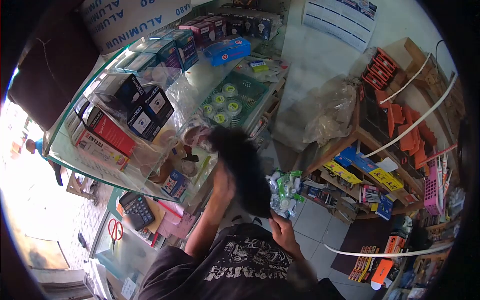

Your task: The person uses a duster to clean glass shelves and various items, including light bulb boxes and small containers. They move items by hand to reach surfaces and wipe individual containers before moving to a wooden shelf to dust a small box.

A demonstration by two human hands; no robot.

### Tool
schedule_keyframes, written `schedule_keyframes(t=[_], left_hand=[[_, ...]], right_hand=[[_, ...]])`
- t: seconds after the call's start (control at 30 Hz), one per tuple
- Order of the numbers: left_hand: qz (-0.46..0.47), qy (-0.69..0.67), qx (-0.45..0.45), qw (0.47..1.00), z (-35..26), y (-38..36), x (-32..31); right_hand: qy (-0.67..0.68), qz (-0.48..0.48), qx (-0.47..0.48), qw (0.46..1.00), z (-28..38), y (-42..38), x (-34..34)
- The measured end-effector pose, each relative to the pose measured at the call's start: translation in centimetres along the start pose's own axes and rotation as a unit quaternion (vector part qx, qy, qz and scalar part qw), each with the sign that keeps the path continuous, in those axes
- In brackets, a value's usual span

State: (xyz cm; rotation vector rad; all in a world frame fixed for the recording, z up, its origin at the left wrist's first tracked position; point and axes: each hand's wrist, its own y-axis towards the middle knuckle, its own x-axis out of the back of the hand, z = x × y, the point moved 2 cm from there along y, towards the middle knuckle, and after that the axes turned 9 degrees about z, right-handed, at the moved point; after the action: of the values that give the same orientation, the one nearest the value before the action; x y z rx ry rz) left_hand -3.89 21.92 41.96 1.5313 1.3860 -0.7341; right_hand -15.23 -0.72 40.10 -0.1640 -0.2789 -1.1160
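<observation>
A long, dark, fluffy feather duster (243, 172) slants up across the middle of the view, its outline smeared by motion. Its lower end is in my right hand (283, 231), whose fingers close round it near my shirt front. My left hand (224, 184) is just left of the duster, close to the edge of the glass display case (105, 175); its fingers are blurred and partly hidden behind the black fibres. Beyond the duster's upper end lies a green tray (252, 90) with several round clear tubs (233, 106).
Boxes of bulbs (150, 112) crowd the glass top. A calculator (136, 210) and red scissors (115, 230) lie at lower left. Green-and-white packets (285, 192) sit right of the duster. Wooden shelves (360, 132) with goods and a white cable (415, 122) line the right side.
</observation>
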Motion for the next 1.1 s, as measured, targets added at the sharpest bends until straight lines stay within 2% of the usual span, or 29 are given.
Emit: schedule_keyframes(t=[0.03, 0.07, 0.1, 0.17, 0.2, 0.27, 0.3, 0.33, 0.37, 0.43, 0.5, 0.6, 0.7, 0.8, 0.83, 0.9, 0.93, 0.97, 1.03, 1.07, 1.1], left_hand=[[0.089, -0.01, -0.017, 0.996, -0.3, -0.4, -0.9], [0.014, -0.041, -0.017, 0.999, -0.6, -0.9, -0.7], [0.011, -0.041, -0.016, 0.999, -0.6, -0.5, -0.7], [-0.049, -0.013, 0.046, 0.998, -0.6, 0.9, -0.9], [-0.075, -0.006, 0.043, 0.996, -0.7, 0.7, -1.1], [-0.096, -0.035, 0.027, 0.994, -1.1, 0.3, -1.6], [-0.116, -0.065, 0.012, 0.991, -1.3, 0.2, -1.8], [-0.137, -0.096, -0.002, 0.986, -1.4, 0.0, -1.7], [-0.051, -0.012, 0.06, 0.997, -1.4, 0.5, -2.2], [-0.082, -0.009, 0.047, 0.996, -1.0, 0.9, -3.0], [-0.099, 0.083, 0.048, 0.99, -0.1, -0.3, 2.2], [-0.083, 0.011, 0.052, 0.995, -0.2, 0.8, 1.2], [-0.063, -0.025, 0.042, 0.997, -0.7, 1.2, -1.8], [-0.013, -0.029, -0.04, 0.999, -0.6, 0.3, -1.3], [-0.013, -0.03, -0.039, 0.999, -0.7, 0.7, -1.0], [-0.059, -0.029, 0.062, 0.996, -1.0, 1.9, -2.0], [-0.096, 0.02, 0.041, 0.994, -1.4, 1.5, -3.0], [-0.033, 0.072, 0.029, 0.996, -1.7, 1.4, -2.6], [0.061, -0.14, 0.026, 0.988, -1.0, 1.5, -2.3], [0.06, -0.14, 0.025, 0.988, -1.1, 1.6, -2.2], [-0.003, -0.084, 0.032, 0.996, -1.2, 1.7, -1.8]], right_hand=[[-0.032, -0.008, 0.026, 0.999, -0.2, -0.2, 0.3], [-0.065, -0.014, 0.05, 0.997, -0.2, -0.4, 0.4], [-0.064, -0.013, 0.047, 0.997, -0.4, -0.5, 0.3], [-0.002, -0.003, -0.027, 1.0, -0.9, -0.4, 0.2], [0.0, -0.003, -0.026, 1.0, -0.7, -0.3, 0.1], [-0.046, 0.023, 0.064, 0.997, 0.2, -0.3, -0.2], [-0.046, 0.022, 0.063, 0.997, -0.1, -0.3, -0.2], [-0.012, 0.009, 0.011, 1.0, -0.8, -0.3, -0.1], [0.021, -0.003, -0.042, 0.999, -1.1, -0.4, -0.1], [0.007, -0.001, -0.014, 1.0, -0.5, -0.5, -0.3], [-0.005, -0.003, 0.016, 1.0, -0.4, -0.5, -0.5], [0.046, -0.017, -0.05, 0.998, -0.8, -0.5, -0.1], [-0.015, 0.002, -0.008, 1.0, 1.1, -0.4, 0.1], [0.007, -0.018, -0.025, 0.999, 0.1, -0.6, 0.0], [0.007, -0.019, -0.026, 0.999, -0.5, -0.7, 0.0], [0.027, 0.003, -0.04, 0.999, -1.5, -0.7, -0.1], [0.027, 0.004, -0.039, 0.999, -1.3, -0.7, -0.1], [0.0, -0.014, -0.012, 1.0, -0.6, -0.7, 0.0], [-0.029, -0.033, 0.015, 0.999, -0.2, -0.5, 0.2], [-0.007, -0.022, -0.019, 1.0, -0.3, -0.5, 0.2], [0.015, -0.009, -0.053, 0.998, -0.5, -0.5, 0.2]])
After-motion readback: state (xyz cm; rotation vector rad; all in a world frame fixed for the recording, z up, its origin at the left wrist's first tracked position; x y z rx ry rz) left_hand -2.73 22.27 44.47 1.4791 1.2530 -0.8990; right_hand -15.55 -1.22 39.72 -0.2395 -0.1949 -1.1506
